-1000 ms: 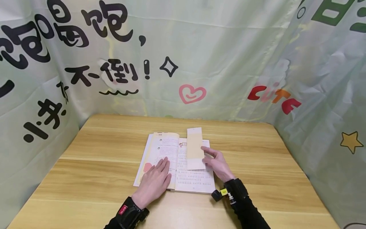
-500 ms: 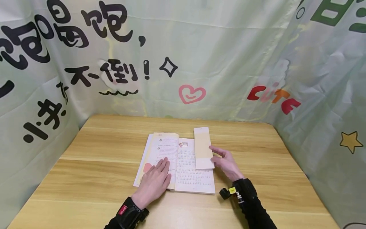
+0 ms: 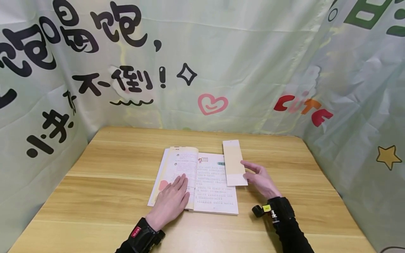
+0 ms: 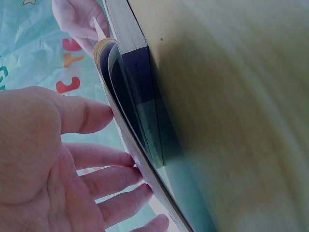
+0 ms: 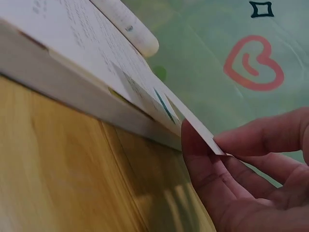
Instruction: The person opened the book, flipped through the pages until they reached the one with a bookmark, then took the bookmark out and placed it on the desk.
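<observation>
An open book (image 3: pixel 210 189) lies on the table, its pages printed with small text. My left hand (image 3: pixel 171 200) rests flat on the left page, fingers straight; in the left wrist view its fingertips (image 4: pixel 120 179) touch that page from above. A long cream-and-white paper strip, like a bookmark (image 3: pixel 233 161), overlaps the right page and juts past its right edge. My right hand (image 3: pixel 261 179) pinches the bookmark's right edge. In the right wrist view the bookmark (image 5: pixel 195 128) is held between thumb and fingers, slightly raised above the page.
The wooden table (image 3: pixel 120 158) extends around the book on all sides. A printed cloth curtain (image 3: pixel 253 63) hangs behind the table and along both sides. Both wrists wear black straps with small cameras.
My right hand has moved the bookmark rightward, from over the right page to across its right edge, uncovering more text and a small teal mark. The left hand has stayed still.
</observation>
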